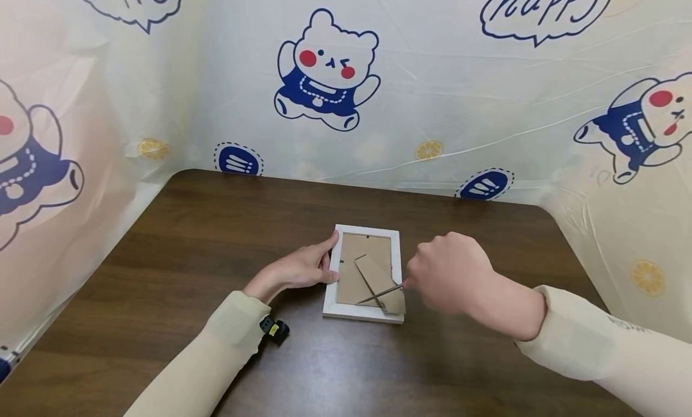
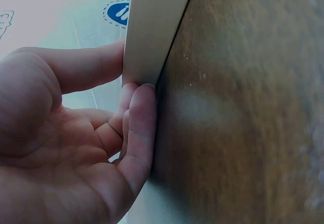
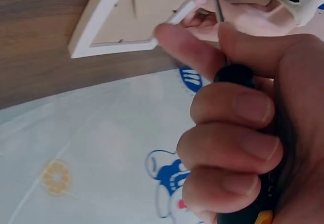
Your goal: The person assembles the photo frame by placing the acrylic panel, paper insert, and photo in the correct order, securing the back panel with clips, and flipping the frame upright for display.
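Note:
A white picture frame [image 1: 331,306] lies back up on the brown table, its cardboard backing [image 1: 354,279] showing. A cardboard stand flap [image 1: 378,279] slants across the backing. My left hand [image 1: 303,267] grips the frame's left side; in the left wrist view, thumb and curled fingers [image 2: 140,118] meet the frame's side edge [image 2: 152,32]. In my right hand [image 1: 451,279] is a screwdriver [image 3: 235,76], its black handle wrapped by curled fingers. The metal shaft [image 1: 381,294] crosses over the flap, with its tip near the frame's lower part; whether the tip touches the backing, I cannot tell.
The dark wooden table [image 1: 178,255] spreads around the frame. A patterned sheet [image 1: 421,104] with cartoon bears hangs behind and at both sides. On the left wrist sits a small black device [image 1: 276,330]. Small dark metal tabs [image 3: 121,41] edge the backing.

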Demonstrator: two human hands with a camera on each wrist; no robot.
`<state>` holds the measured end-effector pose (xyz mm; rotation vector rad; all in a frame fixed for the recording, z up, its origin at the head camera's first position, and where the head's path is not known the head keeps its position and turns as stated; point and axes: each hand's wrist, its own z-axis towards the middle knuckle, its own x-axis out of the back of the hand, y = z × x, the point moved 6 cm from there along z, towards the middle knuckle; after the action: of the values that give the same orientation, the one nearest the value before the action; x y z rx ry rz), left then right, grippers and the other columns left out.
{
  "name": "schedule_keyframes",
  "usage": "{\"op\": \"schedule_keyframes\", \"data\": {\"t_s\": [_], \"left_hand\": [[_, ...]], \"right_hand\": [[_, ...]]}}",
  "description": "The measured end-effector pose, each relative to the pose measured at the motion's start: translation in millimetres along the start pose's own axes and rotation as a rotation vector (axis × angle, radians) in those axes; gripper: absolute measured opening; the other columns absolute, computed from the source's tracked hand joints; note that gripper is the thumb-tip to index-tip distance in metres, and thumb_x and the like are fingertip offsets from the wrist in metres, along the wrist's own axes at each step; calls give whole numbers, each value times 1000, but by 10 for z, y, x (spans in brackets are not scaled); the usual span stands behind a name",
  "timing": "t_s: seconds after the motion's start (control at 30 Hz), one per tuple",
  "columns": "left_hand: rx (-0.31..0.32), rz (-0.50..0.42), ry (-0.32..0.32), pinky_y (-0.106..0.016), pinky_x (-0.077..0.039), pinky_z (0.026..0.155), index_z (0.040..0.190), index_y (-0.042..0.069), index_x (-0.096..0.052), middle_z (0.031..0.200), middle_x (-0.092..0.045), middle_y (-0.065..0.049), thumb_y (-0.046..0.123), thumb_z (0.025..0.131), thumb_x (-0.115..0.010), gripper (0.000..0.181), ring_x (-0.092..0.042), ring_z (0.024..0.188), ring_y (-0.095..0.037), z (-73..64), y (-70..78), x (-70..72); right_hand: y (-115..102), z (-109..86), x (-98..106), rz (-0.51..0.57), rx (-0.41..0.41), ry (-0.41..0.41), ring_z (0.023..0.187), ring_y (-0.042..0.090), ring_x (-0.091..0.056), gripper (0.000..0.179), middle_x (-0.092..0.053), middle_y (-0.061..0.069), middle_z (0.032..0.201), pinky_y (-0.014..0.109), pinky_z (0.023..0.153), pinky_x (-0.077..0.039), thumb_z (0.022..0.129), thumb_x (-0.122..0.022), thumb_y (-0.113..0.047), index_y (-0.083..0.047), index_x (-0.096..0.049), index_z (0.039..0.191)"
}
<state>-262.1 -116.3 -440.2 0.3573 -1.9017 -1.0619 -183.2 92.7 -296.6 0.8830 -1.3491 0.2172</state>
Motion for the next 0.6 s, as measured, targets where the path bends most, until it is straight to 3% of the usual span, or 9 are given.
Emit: {"op": "schedule_keyframes", "data": {"t_s": [0.13,0.2,0.3,0.4,0.6], "left_hand": [[8,-3,-1,-31,-43,72,170,5,-13,87,-55,-4,16,98,-76,96,-49,73,-15,-6,-5,-3],[12,3,-1,-30,-43,72,170,6,-13,87,-55,-4,16,98,-76,96,-49,73,-15,-7,-11,-7],[6,8,-1,-29,-43,71,170,6,-13,86,-55,-3,16,98,-76,96,-49,73,-14,0,-17,-13],[-2,11,3,-29,-43,72,170,5,-14,86,-55,-3,16,98,-76,96,-50,73,-14,2,-13,-10],[2,12,8,-30,-43,72,170,5,-14,86,-55,-4,15,97,-76,96,-50,73,-14,-2,-7,3]], "right_hand": [[111,81,-125,101,15,-148,49,13,-52,42,-59,-8,60,35,44,-47,99,-71,-46,-24,-69,64],[164,120,-195,151,34,-209,59,13,-62,31,-70,-9,72,36,50,-52,100,-70,-46,-26,-80,79],[236,165,-305,213,52,-292,77,14,-72,25,-77,-13,91,39,62,-58,102,-67,-47,-30,-85,98],[288,191,-401,261,60,-353,83,12,-72,27,-77,-14,96,40,70,-59,103,-65,-48,-30,-85,101],[337,226,-516,308,69,-405,77,9,-67,32,-75,-14,92,41,72,-59,104,-63,-51,-29,-84,96]]}}
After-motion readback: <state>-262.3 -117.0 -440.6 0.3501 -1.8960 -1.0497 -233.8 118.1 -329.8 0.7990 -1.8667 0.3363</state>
